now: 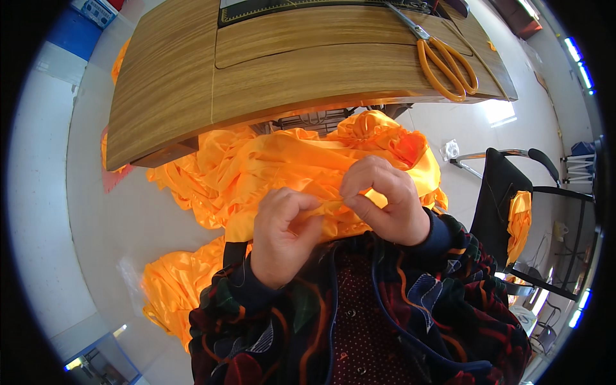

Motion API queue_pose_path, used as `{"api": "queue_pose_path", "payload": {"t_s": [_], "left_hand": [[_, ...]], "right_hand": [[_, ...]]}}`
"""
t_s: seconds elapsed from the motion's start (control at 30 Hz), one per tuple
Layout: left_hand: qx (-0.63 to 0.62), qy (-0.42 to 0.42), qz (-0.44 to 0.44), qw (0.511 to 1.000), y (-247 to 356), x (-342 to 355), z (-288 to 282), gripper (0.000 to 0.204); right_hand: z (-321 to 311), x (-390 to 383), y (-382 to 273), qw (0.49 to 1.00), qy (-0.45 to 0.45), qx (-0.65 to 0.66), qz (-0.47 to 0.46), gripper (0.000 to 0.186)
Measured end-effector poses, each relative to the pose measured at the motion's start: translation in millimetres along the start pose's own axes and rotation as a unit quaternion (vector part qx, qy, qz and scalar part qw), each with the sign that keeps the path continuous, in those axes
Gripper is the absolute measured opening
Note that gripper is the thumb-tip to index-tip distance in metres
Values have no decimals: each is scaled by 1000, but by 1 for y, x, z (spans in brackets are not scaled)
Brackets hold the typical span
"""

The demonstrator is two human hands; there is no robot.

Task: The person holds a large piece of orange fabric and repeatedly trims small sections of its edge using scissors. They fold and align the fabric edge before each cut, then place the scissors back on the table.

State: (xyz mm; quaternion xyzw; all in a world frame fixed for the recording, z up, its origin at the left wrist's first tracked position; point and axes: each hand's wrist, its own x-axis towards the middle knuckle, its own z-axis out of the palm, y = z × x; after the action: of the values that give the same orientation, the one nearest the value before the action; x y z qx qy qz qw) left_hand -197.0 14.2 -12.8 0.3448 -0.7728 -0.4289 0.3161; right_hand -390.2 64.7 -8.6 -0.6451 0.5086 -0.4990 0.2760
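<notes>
The floor (106, 205) runs pale and shiny round everything. Over it, across the top of the frame, stands the wooden surface (167, 70), its curved edge facing the person. The orange cloth (269, 160) fills the middle, gathered in loose folds between that edge and the person's body; the lap probably carries the nearest part, keeping it within easy reach. Another orange heap (183, 276) lies on the floor at lower left, perhaps because there is so much material. At right stands a black chair (491, 199) with 1 more orange piece (521, 218) hung on it, which keeps that piece off the floor.

The 2 hands work close together at the centre of the frame. The left hand (282, 234) has its thumb and forefinger brought together on a thin fold of cloth; the right hand (382, 199) pinches just beside it, fingers curled. Held so near each other, they likely keep that short stretch under control, though their fingertips hide exactly what is gripped.

Scissors (420, 32) with orange handles lie at upper right, loops toward the person, handy for picking up. Beside them rests a thin stick (481, 58).
</notes>
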Motion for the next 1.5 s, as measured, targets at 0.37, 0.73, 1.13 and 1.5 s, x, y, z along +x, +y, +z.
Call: {"api": "queue_pose_path", "payload": {"t_s": [0.37,0.73,1.13,1.5], "left_hand": [[22,-8,13,1000,0,1,0,19],[30,-36,21,999,0,4,-3,16],[-3,-50,-7,999,0,3,-7,15],[30,-28,27,999,1,2,-3,18]], "right_hand": [[-2,3,-4,994,-9,-81,-75,16],[0,-8,-4,953,32,286,97,5],[-50,-12,-1,889,136,424,108,8],[-86,-6,-4,891,156,-393,162,32]]}}
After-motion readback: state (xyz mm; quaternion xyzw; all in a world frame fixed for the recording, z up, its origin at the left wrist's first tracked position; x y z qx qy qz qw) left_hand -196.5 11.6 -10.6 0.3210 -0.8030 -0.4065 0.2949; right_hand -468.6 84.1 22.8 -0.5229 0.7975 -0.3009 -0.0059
